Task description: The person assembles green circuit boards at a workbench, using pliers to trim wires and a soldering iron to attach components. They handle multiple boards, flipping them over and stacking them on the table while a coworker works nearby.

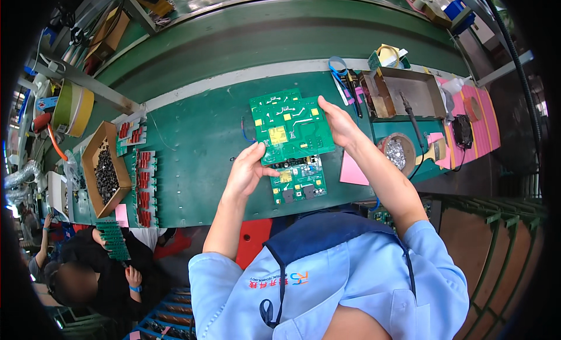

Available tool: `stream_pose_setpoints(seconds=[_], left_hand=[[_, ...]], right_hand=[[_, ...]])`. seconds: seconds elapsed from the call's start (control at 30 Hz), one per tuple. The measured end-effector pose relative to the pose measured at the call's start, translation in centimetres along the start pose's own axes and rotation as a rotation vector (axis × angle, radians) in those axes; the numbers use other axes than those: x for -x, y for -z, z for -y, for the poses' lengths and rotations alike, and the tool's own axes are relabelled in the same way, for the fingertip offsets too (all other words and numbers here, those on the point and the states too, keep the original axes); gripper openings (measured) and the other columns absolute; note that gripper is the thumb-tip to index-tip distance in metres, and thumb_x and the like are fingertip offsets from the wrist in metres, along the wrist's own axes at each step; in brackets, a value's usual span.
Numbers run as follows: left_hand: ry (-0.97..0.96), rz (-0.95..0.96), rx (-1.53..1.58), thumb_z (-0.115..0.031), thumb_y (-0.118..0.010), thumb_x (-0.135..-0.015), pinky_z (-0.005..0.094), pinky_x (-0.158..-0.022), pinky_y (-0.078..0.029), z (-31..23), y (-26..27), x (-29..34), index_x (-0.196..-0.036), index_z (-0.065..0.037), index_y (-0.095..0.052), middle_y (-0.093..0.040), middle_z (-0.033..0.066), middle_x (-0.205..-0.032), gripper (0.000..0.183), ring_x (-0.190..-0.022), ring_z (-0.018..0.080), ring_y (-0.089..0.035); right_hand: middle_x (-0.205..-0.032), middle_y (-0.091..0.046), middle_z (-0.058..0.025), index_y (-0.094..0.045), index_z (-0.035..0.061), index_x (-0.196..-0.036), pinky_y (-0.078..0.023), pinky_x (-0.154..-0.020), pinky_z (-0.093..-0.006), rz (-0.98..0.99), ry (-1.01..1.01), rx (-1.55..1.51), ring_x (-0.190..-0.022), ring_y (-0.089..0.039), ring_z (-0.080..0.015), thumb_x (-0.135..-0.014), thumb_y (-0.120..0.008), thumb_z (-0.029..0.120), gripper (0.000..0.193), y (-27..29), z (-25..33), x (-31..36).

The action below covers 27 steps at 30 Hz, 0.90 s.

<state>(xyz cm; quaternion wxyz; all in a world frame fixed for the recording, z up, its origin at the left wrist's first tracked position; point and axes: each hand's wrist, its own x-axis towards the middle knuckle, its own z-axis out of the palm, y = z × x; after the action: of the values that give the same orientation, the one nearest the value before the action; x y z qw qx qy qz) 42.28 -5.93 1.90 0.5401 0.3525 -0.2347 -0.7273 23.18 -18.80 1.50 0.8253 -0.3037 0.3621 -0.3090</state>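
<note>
Between my two hands is a green circuit board (307, 132) with its flat side up, marked by several yellow squares and white streaks. My left hand (248, 167) pinches its near left corner with the thumb on top. At the far right edge, my right hand (339, 124) grips the same board, its fingers partly hidden underneath. A second green board (318, 185), with black and white parts on its upper side, lies on the bench just below and partly under the held one. My left fingertips reach close to this lower board; whether they touch it I cannot tell.
On the green bench (201, 118), a cardboard box of small black parts (105, 176) and boards with red parts (144, 188) stand left. To the right are a metal tray (409, 94), a soldering iron (409, 109), a round tin (397, 153) and a brush (432, 153). Another person (111, 276) holds a board at lower left.
</note>
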Motion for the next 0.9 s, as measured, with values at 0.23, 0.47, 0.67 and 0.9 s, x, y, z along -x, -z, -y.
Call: stream_pose_setpoints(seconds=[0.23, 0.47, 0.67, 0.9], left_hand=[[-0.014, -0.068, -0.060, -0.016, -0.042, -0.084, 0.0278, -0.053, -0.053, -0.1, -0.9, -0.3, -0.110, 0.001, -0.041, -0.054, 0.0106, -0.098, 0.032, -0.080, 0.0167, -0.058], [-0.041, -0.064, 0.072, -0.013, -0.045, -0.082, 0.0350, -0.058, -0.052, -0.8, 1.1, 0.7, -0.106, 0.000, -0.045, -0.055, 0.0107, -0.098, 0.027, -0.081, 0.0197, -0.057], [-0.301, -0.228, 0.117, -0.022, -0.042, -0.084, 0.0376, -0.064, -0.050, -2.0, 4.4, 2.4, -0.108, -0.001, -0.044, -0.053, 0.0145, -0.102, 0.031, -0.084, 0.0293, -0.056], [-0.412, -0.300, 0.265, -0.022, -0.041, -0.085, 0.0382, -0.070, -0.047, -3.3, 5.9, 3.3, -0.113, -0.002, -0.039, -0.049, 0.0164, -0.108, 0.035, -0.096, 0.0334, -0.050]], right_hand=[[-0.100, -0.054, -0.0092, -0.049, 0.0011, -0.103, -0.043, -0.078, -0.0330, -0.011, 0.007, 0.011, -0.091, -0.052, -0.0180, -0.086, -0.040, 0.034, 0.038, -0.3, 0.2, 0.9], [-0.102, -0.052, -0.0108, -0.043, 0.0024, -0.112, -0.042, -0.077, -0.0309, 0.126, 0.105, 0.259, -0.091, -0.052, -0.0180, -0.086, -0.040, 0.034, 0.041, 1.6, 1.8, 2.4], [-0.097, -0.053, -0.0123, -0.051, 0.0023, -0.101, -0.041, -0.076, -0.0334, -0.368, 0.450, 1.301, -0.089, -0.052, -0.0246, -0.075, -0.056, 0.024, 0.033, 8.9, 1.8, 3.4], [-0.100, -0.051, -0.0136, -0.053, 0.0027, -0.096, -0.037, -0.082, -0.0360, -0.379, 0.381, 1.708, -0.097, -0.045, -0.0291, -0.069, -0.061, 0.017, 0.032, 10.8, -1.9, 6.1]])
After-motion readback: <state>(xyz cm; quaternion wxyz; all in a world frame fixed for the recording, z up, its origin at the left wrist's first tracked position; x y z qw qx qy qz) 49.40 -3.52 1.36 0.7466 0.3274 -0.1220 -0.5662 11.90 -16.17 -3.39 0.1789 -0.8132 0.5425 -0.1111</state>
